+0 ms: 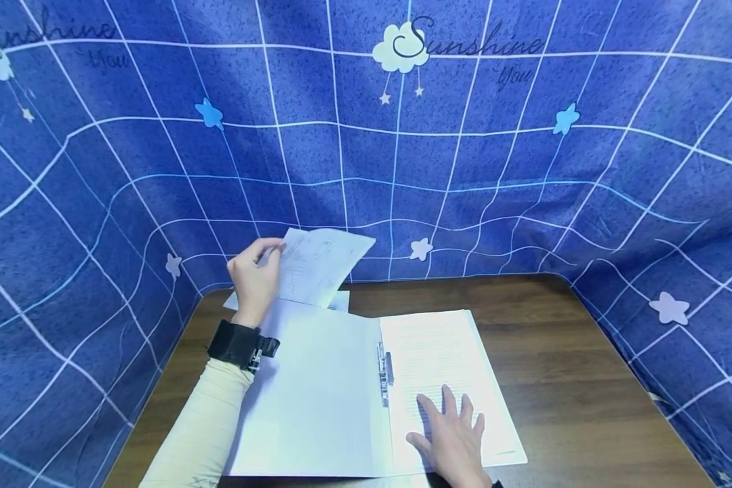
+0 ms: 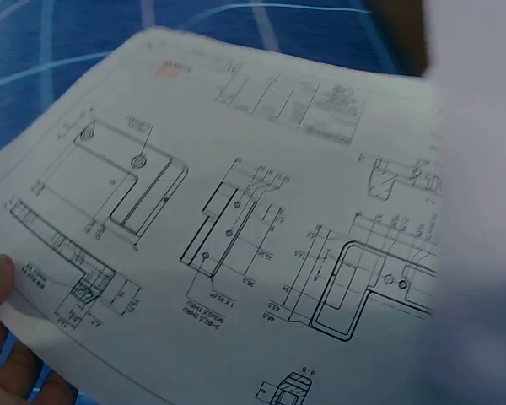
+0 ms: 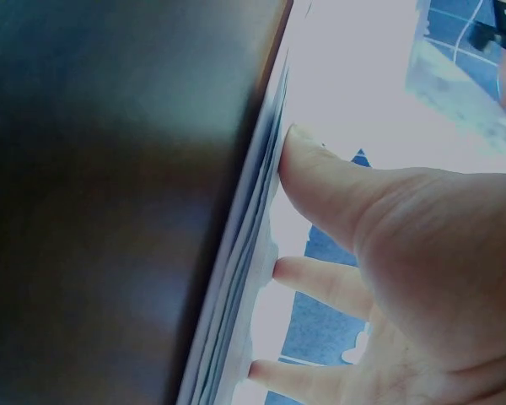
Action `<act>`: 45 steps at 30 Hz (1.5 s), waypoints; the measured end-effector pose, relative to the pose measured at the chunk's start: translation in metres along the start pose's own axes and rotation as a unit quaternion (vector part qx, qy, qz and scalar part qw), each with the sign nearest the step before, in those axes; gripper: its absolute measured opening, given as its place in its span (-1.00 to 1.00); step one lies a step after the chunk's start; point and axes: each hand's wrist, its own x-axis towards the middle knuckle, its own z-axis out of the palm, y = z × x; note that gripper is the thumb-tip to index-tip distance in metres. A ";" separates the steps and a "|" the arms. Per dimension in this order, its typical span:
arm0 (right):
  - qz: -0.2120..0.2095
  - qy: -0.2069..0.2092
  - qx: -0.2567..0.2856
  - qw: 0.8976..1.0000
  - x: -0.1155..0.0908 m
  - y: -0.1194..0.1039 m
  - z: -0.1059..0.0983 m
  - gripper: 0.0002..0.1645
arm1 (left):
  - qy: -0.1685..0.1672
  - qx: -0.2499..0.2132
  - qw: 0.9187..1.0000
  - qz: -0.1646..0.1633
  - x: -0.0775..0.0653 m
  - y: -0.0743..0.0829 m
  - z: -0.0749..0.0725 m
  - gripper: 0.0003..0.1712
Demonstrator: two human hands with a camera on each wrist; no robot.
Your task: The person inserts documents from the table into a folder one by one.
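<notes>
White folder [image 1: 317, 400] open by the surface's [image 1: 567, 359] near edge, printed pages [image 1: 430, 352] already in its right half.
Left hand [image 1: 256, 279] pinches a drawing sheet [image 1: 317, 264], raised at the far edge toward the left corner, not in the folder; right hand [image 1: 456, 440], fingers spread, touches the pages.

Paper sheet [image 1: 320, 264], metal clip [image 1: 383, 379] (shiny)
</notes>
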 end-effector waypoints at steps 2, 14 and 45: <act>-0.001 0.002 0.001 1.000 0.000 0.000 0.000 -0.15 | 0.019 -0.012 1.000 0.019 0.008 0.014 -0.004 -0.86; 0.004 -0.004 -0.001 1.000 -0.001 -0.002 -0.002 -0.13 | 0.075 -0.090 0.993 0.033 0.031 0.079 -0.027 -0.93; -0.050 0.169 0.332 0.927 0.019 0.019 -0.049 -0.57 | -0.144 -0.265 0.863 -0.406 -0.066 0.076 -0.015 -0.73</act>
